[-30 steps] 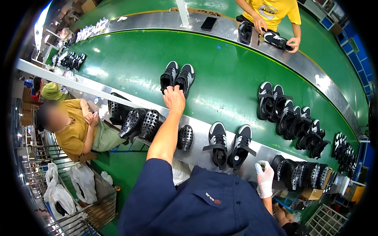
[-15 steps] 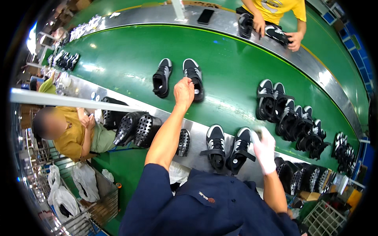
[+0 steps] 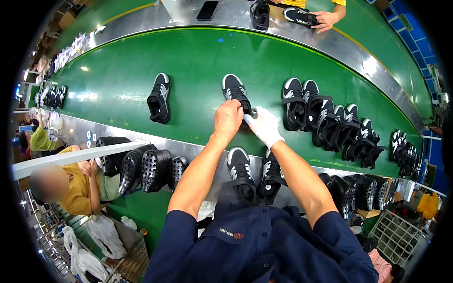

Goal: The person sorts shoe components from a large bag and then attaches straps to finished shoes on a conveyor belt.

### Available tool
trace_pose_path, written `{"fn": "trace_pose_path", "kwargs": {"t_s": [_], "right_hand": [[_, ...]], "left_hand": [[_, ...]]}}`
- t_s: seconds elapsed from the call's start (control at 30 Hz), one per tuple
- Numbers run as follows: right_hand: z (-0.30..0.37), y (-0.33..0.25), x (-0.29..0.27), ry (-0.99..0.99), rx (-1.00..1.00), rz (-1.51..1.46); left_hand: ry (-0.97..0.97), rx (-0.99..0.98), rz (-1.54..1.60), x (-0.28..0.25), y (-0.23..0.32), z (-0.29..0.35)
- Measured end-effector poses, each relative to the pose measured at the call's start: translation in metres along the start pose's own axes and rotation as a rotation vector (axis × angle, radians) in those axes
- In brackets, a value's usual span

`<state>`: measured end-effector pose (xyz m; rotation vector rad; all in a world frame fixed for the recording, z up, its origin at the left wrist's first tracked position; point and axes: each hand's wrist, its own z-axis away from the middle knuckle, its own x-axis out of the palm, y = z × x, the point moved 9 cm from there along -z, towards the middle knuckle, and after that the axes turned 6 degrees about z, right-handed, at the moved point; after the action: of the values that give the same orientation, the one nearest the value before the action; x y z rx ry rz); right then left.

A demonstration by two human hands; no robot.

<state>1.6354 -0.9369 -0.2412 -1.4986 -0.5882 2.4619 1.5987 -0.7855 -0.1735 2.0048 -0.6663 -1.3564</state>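
A black sneaker with a grey-white toe [image 3: 233,85] stands on the green belt in front of me, toe pointing away. My bare left hand [image 3: 227,120] pinches it at the top of the opening, with fingertips partly hidden. My white-gloved right hand [image 3: 265,126] is closed at the right side of the same opening, close to the left fingers. The heel is hidden behind my hands. Left of it, a similar sneaker [image 3: 160,96] stands alone. Nearer my body, two strapped sneakers, a left one [image 3: 239,162] and a right one [image 3: 271,170], sit on the metal ledge, the second partly behind my right forearm.
To the right, a row of strapped sneakers [image 3: 293,99] stands on the belt. Black perforated shoe lasts [image 3: 155,167] line the ledge on both sides. A white bar [image 3: 78,157] crosses at left, near a seated person. Across the belt, another person's hand [image 3: 325,21] touches a shoe.
My right hand has moved from beside the near sneakers up to the sneaker at my left hand. The lone sneaker stands farther left of it. The whole view has shifted somewhat.
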Motion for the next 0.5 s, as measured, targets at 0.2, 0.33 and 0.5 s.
{"fn": "trace_pose_path", "kwargs": {"t_s": [0.2,0.33,0.5], "right_hand": [[-0.012,-0.002,-0.008,0.124,0.056,0.081],[-0.004,-0.011,-0.003,0.135,0.025,0.13],[0.003,-0.018,-0.003,0.228,-0.057,0.177]], "left_hand": [[-0.023,-0.085,0.068,0.003,-0.004,-0.002],[0.013,-0.142,-0.003,0.002,-0.01,0.018],[-0.022,0.157,-0.269,-0.01,0.043,-0.002]]}}
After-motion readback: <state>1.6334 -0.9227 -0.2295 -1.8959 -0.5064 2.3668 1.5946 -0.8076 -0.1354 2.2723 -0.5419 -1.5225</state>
